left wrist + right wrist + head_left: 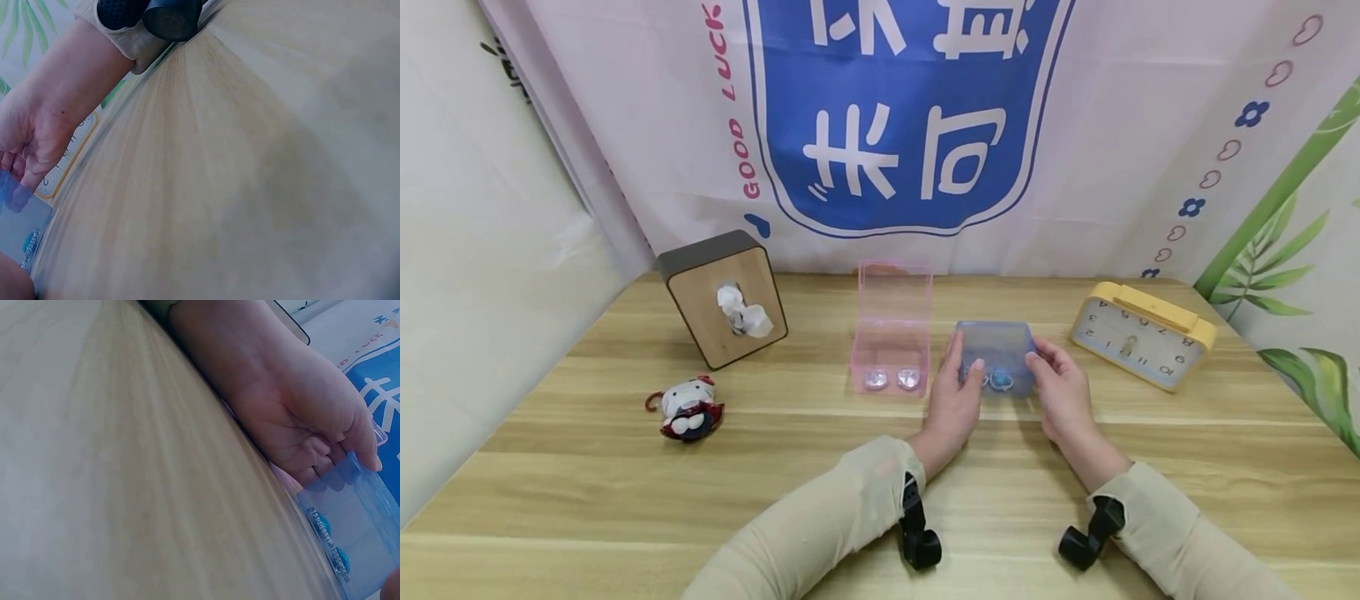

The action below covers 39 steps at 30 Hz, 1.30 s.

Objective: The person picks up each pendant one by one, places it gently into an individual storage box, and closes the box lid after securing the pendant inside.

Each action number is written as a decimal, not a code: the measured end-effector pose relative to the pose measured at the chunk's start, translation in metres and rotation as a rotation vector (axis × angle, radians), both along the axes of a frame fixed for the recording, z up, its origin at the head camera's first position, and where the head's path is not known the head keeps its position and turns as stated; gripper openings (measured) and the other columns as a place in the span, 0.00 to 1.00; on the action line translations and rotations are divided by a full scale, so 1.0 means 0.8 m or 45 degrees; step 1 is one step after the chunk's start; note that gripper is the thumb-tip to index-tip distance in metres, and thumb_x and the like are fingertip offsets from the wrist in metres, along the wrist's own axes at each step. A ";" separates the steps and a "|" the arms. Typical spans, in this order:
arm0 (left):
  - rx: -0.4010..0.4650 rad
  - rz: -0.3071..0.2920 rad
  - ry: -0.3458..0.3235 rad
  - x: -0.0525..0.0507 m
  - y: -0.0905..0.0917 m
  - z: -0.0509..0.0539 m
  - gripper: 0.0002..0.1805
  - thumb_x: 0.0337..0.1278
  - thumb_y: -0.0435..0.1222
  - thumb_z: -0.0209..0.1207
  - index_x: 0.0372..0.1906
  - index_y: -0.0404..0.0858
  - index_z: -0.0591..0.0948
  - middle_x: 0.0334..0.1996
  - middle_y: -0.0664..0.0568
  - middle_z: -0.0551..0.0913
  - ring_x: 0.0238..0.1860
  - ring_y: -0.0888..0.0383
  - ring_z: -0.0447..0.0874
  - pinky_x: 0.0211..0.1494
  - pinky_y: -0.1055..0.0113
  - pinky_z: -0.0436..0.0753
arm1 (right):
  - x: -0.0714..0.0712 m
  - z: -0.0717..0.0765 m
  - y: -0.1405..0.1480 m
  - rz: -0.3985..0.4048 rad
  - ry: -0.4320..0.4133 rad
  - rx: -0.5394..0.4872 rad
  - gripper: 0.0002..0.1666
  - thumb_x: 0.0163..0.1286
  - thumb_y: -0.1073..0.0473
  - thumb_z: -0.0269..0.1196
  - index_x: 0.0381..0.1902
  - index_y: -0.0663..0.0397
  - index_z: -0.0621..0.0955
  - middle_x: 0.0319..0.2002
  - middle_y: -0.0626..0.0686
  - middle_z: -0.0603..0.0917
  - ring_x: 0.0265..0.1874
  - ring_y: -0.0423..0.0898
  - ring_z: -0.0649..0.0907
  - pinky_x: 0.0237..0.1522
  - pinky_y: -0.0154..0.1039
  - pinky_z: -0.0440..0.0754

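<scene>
A translucent blue plastic box (997, 350) stands on the table between both hands, its lid apparently down. Round blue gem-like pieces with sparkling rims (326, 540) show through its wall, low in the box. My left hand (951, 410) grips the box's left side, thumb at the front. On the opposite side, my right hand (1063, 390) holds the right edge with thumb and fingers. Just left of the left hand is a translucent pink box (891, 346) with its lid raised. Two clear, shiny round pieces (892, 380) lie near its front edge.
A wooden-faced tissue box (722, 304) stands at the back left, with a small white-and-red figurine (688, 408) in front of it. At right, a yellow clock (1142, 335) leans on the wood-grain table (820, 417). A printed cloth (685, 125) hangs behind.
</scene>
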<state>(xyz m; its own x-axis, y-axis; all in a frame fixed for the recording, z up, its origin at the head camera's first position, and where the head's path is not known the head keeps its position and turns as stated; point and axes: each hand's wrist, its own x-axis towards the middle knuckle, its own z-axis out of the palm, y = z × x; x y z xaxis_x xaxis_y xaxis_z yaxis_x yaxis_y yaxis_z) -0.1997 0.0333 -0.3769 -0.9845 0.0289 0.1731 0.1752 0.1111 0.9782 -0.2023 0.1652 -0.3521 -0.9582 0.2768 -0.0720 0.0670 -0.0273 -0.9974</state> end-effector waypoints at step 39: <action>0.113 0.062 -0.060 0.006 -0.173 0.075 0.30 0.58 0.26 0.52 0.67 0.37 0.62 0.69 0.45 0.60 0.69 0.50 0.57 0.69 0.63 0.63 | -0.056 0.086 -0.074 0.267 0.216 0.058 0.27 0.67 0.67 0.51 0.64 0.67 0.64 0.63 0.62 0.68 0.63 0.51 0.67 0.66 0.38 0.65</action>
<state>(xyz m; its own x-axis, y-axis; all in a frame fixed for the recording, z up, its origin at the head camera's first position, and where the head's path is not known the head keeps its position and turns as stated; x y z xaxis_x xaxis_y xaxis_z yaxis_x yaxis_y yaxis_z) -0.1946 -0.1053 -0.3166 -0.9915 -0.0325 0.1261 0.1251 0.0308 0.9917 -0.2469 0.1063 -0.2834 -0.9923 0.0701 0.1021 -0.1013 0.0146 -0.9948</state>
